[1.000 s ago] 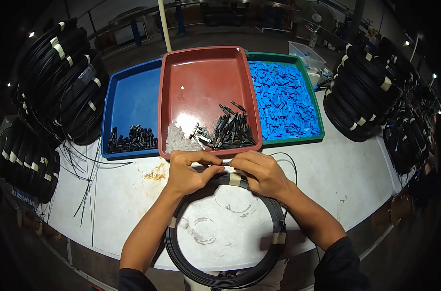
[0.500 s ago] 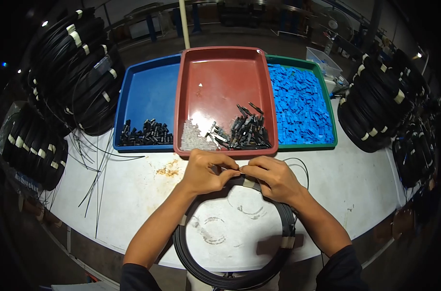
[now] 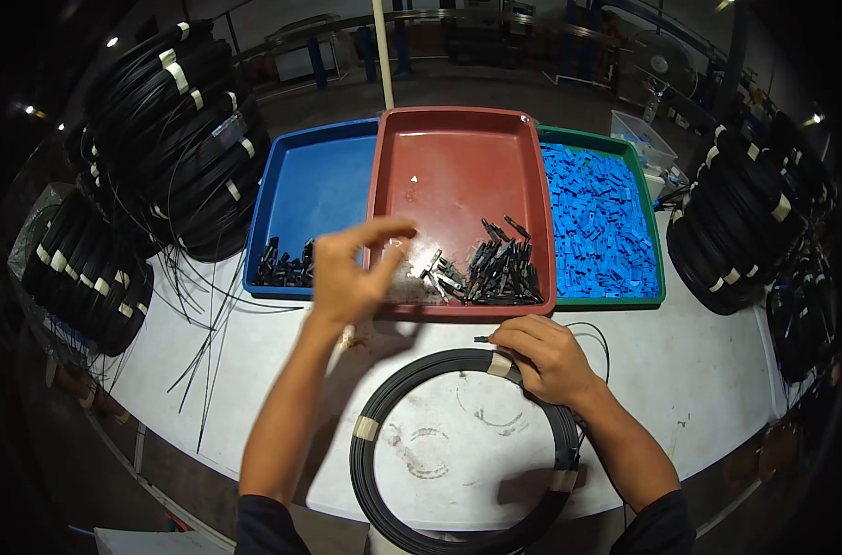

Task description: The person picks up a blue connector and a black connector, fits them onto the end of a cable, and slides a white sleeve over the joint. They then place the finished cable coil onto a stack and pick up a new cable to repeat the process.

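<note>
My left hand (image 3: 345,277) is raised in front of the lower left of the red tray (image 3: 458,118), thumb and forefinger apart, nothing visible between them. Part of the clear small pieces (image 3: 412,289) in that tray is hidden behind it. My right hand (image 3: 549,359) pinches a thin black cable, with a small black connector (image 3: 482,339) poking out left of the fingertips. Below it lies a coil of black cable (image 3: 369,481), bound with pale tape (image 3: 365,428); its near edge reaches past the table's front. A loose cable loop (image 3: 606,347) curves out behind my right hand.
A blue tray (image 3: 319,139) holds black parts (image 3: 282,268); a green tray (image 3: 660,268) holds many blue pieces (image 3: 597,227). Black connectors (image 3: 504,268) lie in the red tray. Cable coils are stacked at left (image 3: 171,139) and right (image 3: 726,222), with loose cable ends trailing on the white table (image 3: 254,370).
My left hand has left the cable end and moved up and left toward the trays, its fingers parting. My right hand still holds the cable, and the small black connector now shows.
</note>
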`<control>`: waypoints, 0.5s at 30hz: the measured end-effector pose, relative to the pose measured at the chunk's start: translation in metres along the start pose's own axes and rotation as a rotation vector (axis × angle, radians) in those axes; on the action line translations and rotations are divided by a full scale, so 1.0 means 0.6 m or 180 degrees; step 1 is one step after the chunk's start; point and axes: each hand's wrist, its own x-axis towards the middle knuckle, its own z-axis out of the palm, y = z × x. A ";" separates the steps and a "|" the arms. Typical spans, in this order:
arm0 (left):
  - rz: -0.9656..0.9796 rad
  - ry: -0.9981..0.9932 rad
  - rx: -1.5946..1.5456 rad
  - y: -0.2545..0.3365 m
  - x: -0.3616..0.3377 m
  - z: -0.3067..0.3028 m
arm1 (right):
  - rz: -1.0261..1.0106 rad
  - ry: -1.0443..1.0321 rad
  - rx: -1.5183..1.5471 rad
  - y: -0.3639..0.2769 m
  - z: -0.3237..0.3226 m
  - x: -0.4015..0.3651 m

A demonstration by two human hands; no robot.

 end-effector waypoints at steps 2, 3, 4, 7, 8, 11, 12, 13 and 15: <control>0.0061 -0.0065 0.0423 -0.025 0.037 -0.033 | 0.0070 -0.0023 0.0070 0.000 0.002 0.000; 0.0186 -0.0177 0.0625 -0.035 0.052 -0.042 | 0.0066 -0.0023 0.0075 0.000 0.003 0.001; -0.0036 -0.0345 0.0672 -0.038 0.062 -0.045 | 0.0116 -0.0034 0.0115 0.000 0.003 0.002; 0.0822 -0.1142 0.1674 -0.058 0.088 -0.043 | 0.0203 -0.0040 0.0157 0.001 0.003 0.001; 0.0761 -0.1382 0.1761 -0.061 0.093 -0.035 | 0.0214 -0.0042 0.0169 0.002 0.002 0.000; 0.1202 -0.1573 0.2267 -0.094 0.101 -0.005 | 0.0233 -0.0051 0.0192 0.001 0.001 0.001; 0.1227 -0.1796 0.2415 -0.095 0.106 0.001 | 0.0244 -0.0056 0.0190 0.001 0.001 0.001; 0.1226 -0.1801 0.2407 -0.096 0.108 0.008 | 0.0252 -0.0049 0.0190 0.001 0.001 0.001; 0.1223 -0.2015 0.3154 -0.096 0.111 0.018 | 0.0259 -0.0038 0.0193 0.000 0.001 0.002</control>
